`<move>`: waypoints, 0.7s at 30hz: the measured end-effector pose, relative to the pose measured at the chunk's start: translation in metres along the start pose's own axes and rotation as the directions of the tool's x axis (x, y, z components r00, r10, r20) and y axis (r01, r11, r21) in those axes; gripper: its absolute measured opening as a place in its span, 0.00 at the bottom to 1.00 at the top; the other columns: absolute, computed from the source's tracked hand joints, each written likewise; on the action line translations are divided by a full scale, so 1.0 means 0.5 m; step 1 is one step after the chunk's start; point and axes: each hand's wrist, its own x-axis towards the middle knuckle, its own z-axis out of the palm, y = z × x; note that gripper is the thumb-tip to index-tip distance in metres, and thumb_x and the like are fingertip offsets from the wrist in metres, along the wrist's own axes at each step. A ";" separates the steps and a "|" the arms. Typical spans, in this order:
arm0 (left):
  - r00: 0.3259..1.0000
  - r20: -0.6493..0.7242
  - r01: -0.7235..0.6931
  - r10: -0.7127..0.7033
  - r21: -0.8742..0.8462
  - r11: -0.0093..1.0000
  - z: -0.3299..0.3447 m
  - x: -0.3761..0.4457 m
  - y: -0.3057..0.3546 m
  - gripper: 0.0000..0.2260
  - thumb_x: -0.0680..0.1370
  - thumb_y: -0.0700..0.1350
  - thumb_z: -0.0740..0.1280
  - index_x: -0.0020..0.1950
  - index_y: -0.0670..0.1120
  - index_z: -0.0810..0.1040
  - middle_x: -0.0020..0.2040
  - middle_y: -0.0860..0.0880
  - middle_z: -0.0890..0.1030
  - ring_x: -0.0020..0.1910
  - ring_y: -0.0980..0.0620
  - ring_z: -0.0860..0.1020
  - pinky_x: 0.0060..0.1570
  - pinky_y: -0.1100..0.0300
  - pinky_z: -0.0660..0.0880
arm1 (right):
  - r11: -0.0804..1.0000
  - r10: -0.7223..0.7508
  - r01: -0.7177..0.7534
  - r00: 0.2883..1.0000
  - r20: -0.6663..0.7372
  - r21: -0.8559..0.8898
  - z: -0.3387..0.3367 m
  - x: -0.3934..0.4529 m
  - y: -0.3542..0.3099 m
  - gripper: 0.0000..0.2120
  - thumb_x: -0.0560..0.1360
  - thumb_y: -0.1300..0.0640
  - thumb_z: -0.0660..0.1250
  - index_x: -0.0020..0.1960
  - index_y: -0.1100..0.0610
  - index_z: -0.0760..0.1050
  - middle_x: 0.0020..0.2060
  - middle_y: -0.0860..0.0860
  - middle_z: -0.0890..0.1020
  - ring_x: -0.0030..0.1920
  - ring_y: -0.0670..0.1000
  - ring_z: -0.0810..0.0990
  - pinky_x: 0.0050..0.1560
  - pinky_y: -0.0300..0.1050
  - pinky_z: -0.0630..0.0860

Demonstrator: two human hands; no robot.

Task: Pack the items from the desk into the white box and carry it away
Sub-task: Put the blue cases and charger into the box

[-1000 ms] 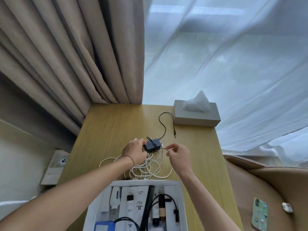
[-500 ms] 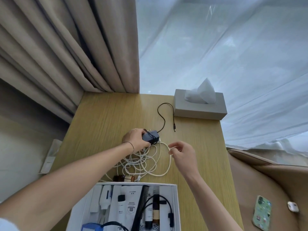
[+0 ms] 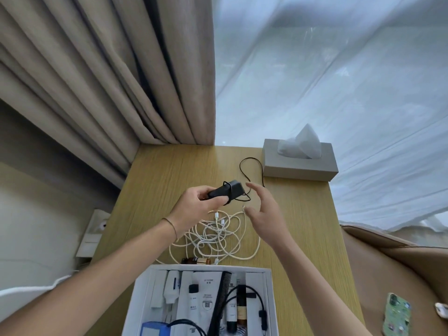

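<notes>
The left hand (image 3: 194, 204) grips a black power adapter (image 3: 224, 192), a matte, rounded-edged block, fingers curled round its near end, and holds it above the wooden desk (image 3: 155, 180); its thin black cord (image 3: 251, 170) loops toward the grey tissue box (image 3: 299, 163), a plain rectangular block with a soft white tissue peaking from its slot. The right hand (image 3: 264, 214) hovers just beside the adapter, fingers spread and relaxed, holding nothing. Beneath both hands a tangle of cream braided cables (image 3: 218, 234) lies in loose coils on the grained, yellowish top; a small brown bottle (image 3: 196, 260) lies on its side between the cables and the white box (image 3: 270, 299). The box, open and straight-walled, sits at the desk's near edge and holds white tubes, a black comb (image 3: 221, 299), a dark glossy cable and what looks like a blue packet, though it is cut off at the edge. Beige pleated curtains (image 3: 97, 81) hang beside sheer white ones.
</notes>
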 end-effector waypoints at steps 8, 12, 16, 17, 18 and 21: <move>1.000 0.020 0.009 -0.004 -0.272 0.962 -0.076 -0.109 0.036 0.17 0.70 0.59 0.74 0.52 0.48 0.86 0.48 0.47 0.86 0.43 0.53 0.82 0.38 0.64 0.75 | 0.975 -0.117 0.142 0.982 0.148 -0.174 0.038 -0.020 -0.078 0.07 0.81 0.50 0.66 0.48 0.45 0.83 0.66 0.46 0.80 0.75 0.50 0.67 0.76 0.63 0.59; 0.996 -0.071 0.019 -0.051 -0.394 0.919 -0.117 -0.143 0.038 0.18 0.70 0.56 0.76 0.53 0.46 0.85 0.48 0.46 0.85 0.42 0.51 0.82 0.40 0.60 0.74 | 0.977 -0.130 0.159 0.971 0.200 -0.139 0.044 -0.066 -0.131 0.12 0.82 0.49 0.63 0.43 0.48 0.80 0.40 0.48 0.85 0.47 0.48 0.83 0.67 0.63 0.71; 0.980 -0.180 0.016 -0.082 -0.343 0.939 -0.140 -0.171 0.034 0.12 0.72 0.53 0.76 0.50 0.47 0.85 0.45 0.48 0.87 0.44 0.49 0.82 0.42 0.57 0.76 | 0.954 -0.173 0.230 0.946 0.274 -0.194 0.049 -0.111 -0.206 0.08 0.81 0.50 0.64 0.45 0.47 0.79 0.35 0.49 0.82 0.34 0.47 0.78 0.39 0.46 0.76; 0.974 -0.217 -0.004 -0.056 -0.266 0.964 -0.143 -0.178 0.031 0.11 0.72 0.53 0.76 0.49 0.48 0.85 0.44 0.48 0.87 0.44 0.49 0.82 0.42 0.56 0.76 | 0.947 -0.183 0.248 0.938 0.294 -0.203 0.048 -0.120 -0.226 0.08 0.81 0.51 0.64 0.45 0.49 0.80 0.35 0.51 0.83 0.31 0.46 0.76 0.35 0.43 0.73; 0.966 -0.257 -0.029 -0.019 -0.179 0.983 -0.145 -0.185 0.028 0.11 0.71 0.54 0.76 0.49 0.49 0.85 0.43 0.47 0.87 0.43 0.50 0.82 0.43 0.55 0.77 | 0.938 -0.195 0.271 0.929 0.315 -0.217 0.044 -0.127 -0.246 0.08 0.81 0.51 0.64 0.45 0.50 0.80 0.34 0.51 0.82 0.30 0.45 0.74 0.33 0.42 0.71; 0.942 -0.319 -0.089 0.109 0.076 0.993 -0.159 -0.216 0.029 0.10 0.70 0.55 0.76 0.47 0.52 0.84 0.40 0.52 0.85 0.40 0.53 0.81 0.39 0.58 0.77 | 0.908 -0.227 0.328 0.909 0.350 -0.262 0.028 -0.149 -0.301 0.08 0.81 0.55 0.65 0.43 0.49 0.80 0.30 0.46 0.79 0.27 0.42 0.70 0.31 0.38 0.67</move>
